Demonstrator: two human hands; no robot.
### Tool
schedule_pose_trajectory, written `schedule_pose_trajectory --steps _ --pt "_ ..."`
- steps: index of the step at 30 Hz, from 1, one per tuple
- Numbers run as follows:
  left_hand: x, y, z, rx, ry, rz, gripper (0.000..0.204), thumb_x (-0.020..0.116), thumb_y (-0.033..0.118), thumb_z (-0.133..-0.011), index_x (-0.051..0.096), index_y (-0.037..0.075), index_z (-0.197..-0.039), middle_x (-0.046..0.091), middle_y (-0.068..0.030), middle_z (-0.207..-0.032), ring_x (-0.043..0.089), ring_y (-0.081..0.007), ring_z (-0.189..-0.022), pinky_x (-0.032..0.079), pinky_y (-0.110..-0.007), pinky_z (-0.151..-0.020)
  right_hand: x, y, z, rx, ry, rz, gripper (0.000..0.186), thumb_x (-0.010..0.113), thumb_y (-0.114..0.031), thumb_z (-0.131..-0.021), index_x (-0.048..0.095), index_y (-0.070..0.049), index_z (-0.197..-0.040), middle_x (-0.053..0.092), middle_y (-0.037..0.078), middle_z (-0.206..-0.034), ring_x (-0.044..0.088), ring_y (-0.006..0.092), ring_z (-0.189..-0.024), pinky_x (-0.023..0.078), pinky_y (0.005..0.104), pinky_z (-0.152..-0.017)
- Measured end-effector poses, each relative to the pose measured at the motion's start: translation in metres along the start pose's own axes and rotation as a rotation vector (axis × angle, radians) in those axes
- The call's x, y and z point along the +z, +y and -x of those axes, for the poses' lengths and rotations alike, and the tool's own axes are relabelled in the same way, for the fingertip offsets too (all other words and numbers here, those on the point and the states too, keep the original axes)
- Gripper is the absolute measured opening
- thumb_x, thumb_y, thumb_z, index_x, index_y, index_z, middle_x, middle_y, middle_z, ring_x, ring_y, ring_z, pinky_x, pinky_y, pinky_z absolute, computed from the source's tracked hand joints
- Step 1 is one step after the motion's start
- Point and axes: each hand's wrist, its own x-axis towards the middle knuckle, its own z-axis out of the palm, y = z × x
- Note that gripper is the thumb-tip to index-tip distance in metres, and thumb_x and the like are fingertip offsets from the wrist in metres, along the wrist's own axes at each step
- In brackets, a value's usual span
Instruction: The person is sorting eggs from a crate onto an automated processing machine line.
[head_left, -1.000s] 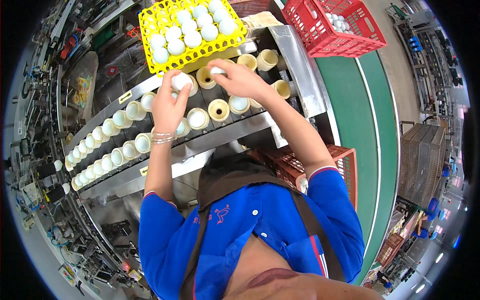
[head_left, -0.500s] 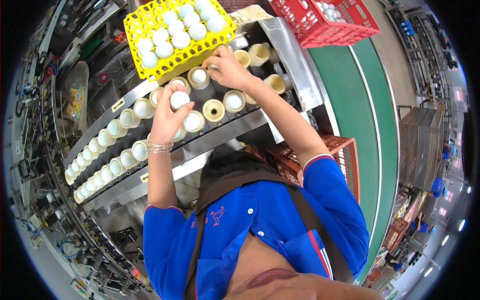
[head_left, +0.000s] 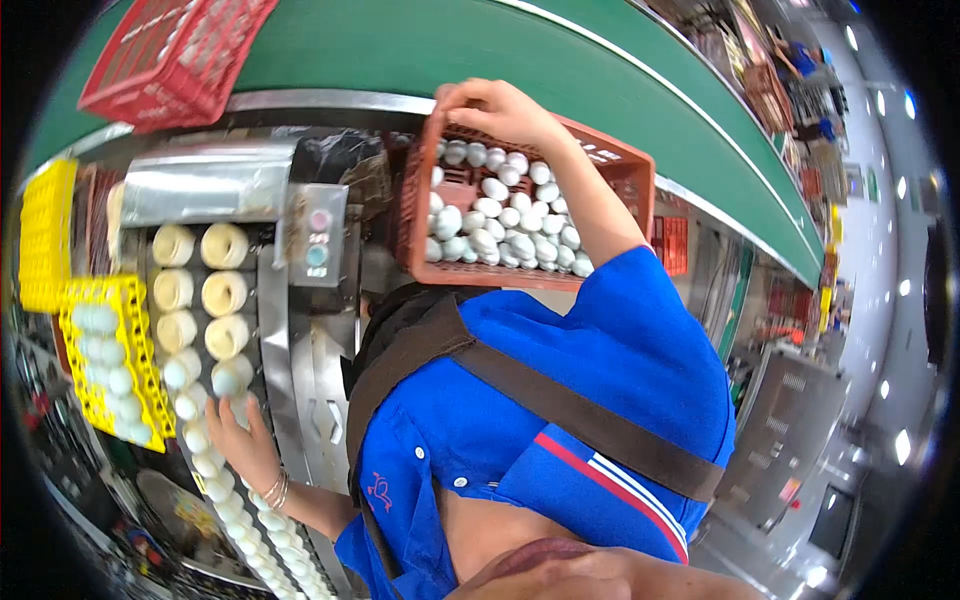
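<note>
My left hand (head_left: 245,450) hovers low over the two rows of eggs on the conveyor, its fingers apart and slightly blurred. By its fingertips an egg (head_left: 232,376) sits in a cup; whether they touch any egg is hard to see. My right hand (head_left: 505,112) has its fingers hooked over the far left corner of a red-brown crate (head_left: 625,180). Many loose pale eggs (head_left: 510,218) lie heaped inside, with part of the crate's floor showing. Closer to the conveyor's far end, several cream cups (head_left: 224,293) hold no eggs.
A yellow tray (head_left: 152,375) of eggs stands left of the conveyor, with another yellow tray stack (head_left: 45,235) beyond. A metal cover (head_left: 205,185) and a button panel (head_left: 318,235) flank the cups. Behind runs a green belt (head_left: 370,50) carrying a red crate (head_left: 165,95).
My view has swung to the right. The right hand has left the conveyor cups and reached the crate. The left hand no longer shows the egg it held.
</note>
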Motion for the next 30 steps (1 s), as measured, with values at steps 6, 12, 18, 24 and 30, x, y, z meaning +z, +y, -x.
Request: schedule_pose_trajectory --steps 6,12,18,24,30 --pt "-0.021 0.229 -0.079 0.607 -0.290 0.664 0.031 0.068 0.014 -0.085 0.062 0.002 -0.113 0.061 -0.0167 -0.116 0.056 -0.0359 -0.111 0.043 -0.042 -0.097 0.009 0.127 0.141 0.486 -0.151 0.365 0.045 0.072 -0.030 -0.080 0.064 -0.003 -0.115 0.062 0.026 -0.111 0.061 0.0360 -0.104 0.051 0.0426 -0.089" --pt "0.139 0.409 -0.072 1.014 -0.909 0.146 0.064 0.078 0.036 -0.073 0.054 0.010 -0.127 0.053 -0.0223 -0.126 0.053 -0.0409 -0.115 0.045 -0.047 -0.097 0.093 0.148 0.146 0.834 -0.222 0.542 0.088 0.079 -0.041 -0.070 0.036 -0.026 -0.145 0.029 0.030 -0.146 0.048 0.0486 -0.120 0.046 0.0545 -0.095" --pt "0.252 0.436 -0.075 1.092 -1.022 -0.311 0.112 0.088 0.047 -0.058 0.028 0.024 -0.150 0.040 -0.0265 -0.142 0.040 -0.0450 -0.131 0.037 -0.050 -0.107 0.100 0.184 0.163 0.901 -0.126 0.436 0.085 0.080 -0.043 -0.067 0.040 -0.030 -0.141 0.029 0.027 -0.149 0.047 0.0434 -0.123 0.042 0.0566 -0.088" --pt "0.242 0.449 -0.076 1.117 -0.987 -0.353 0.103 0.087 0.027 -0.066 0.028 0.029 -0.149 0.037 -0.0177 -0.147 0.042 -0.0481 -0.128 0.043 -0.051 -0.104 0.126 0.200 0.163 0.837 0.170 0.469 0.040 0.057 -0.027 -0.087 0.054 -0.023 -0.127 0.035 0.028 -0.142 0.047 0.0419 -0.116 0.040 0.0634 -0.082" --pt "0.249 0.443 -0.073 1.055 -0.890 -0.408 0.075 0.076 0.026 -0.077 0.035 0.018 -0.139 0.045 -0.0184 -0.135 0.064 -0.0381 -0.102 0.054 -0.046 -0.083 0.135 0.196 0.154 0.871 0.066 0.481 0.040 0.063 -0.032 -0.085 0.058 -0.029 -0.125 0.026 0.020 -0.150 0.043 0.0417 -0.120 0.042 0.0647 -0.080"
